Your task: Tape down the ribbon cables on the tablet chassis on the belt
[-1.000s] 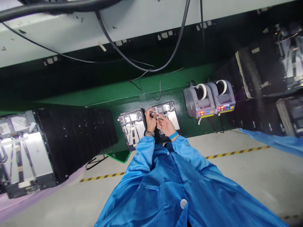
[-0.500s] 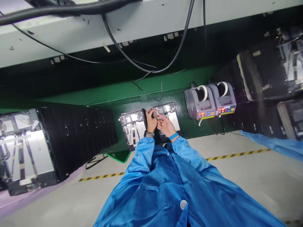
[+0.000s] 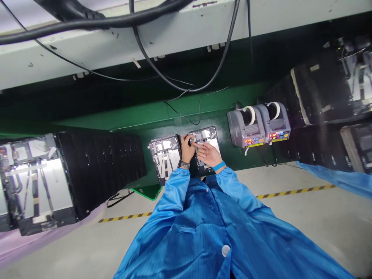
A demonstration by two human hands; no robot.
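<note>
At the far left, a pile of dark panels point(image 3: 100, 159) stands on edge, side by side, and its front one shows a bright inside. Under it hangs a pink cloth point(image 3: 17, 248). Next, low beside the bench point(image 3: 232, 161), there is the rim of a green tray point(image 3: 151, 198); what lies in this tray, I cannot tell.

On the bench lies the left panel point(image 3: 171, 161), flat, with its inner side up. Its long axis goes away from the person, and the far end leans a little to the left.

The left hand point(image 3: 187, 151) is at the left side of the right panel point(image 3: 215, 143), with its fingers bent. This panel also lies flat on the bench, just beside the other; it points away from the person, the far end slightly leftward. The right hand point(image 3: 209, 155) is over it, forefinger stretched toward the left fingertips, other fingers partly curled. If either hand grips a small piece, I cannot tell.

Farther right stand two tape dispensers point(image 3: 246, 129), each containing a white roll point(image 3: 253, 116); a short strip hangs from the left one. After them comes another pile point(image 3: 314, 93), with blue cloth point(image 3: 334, 178) below.
</note>
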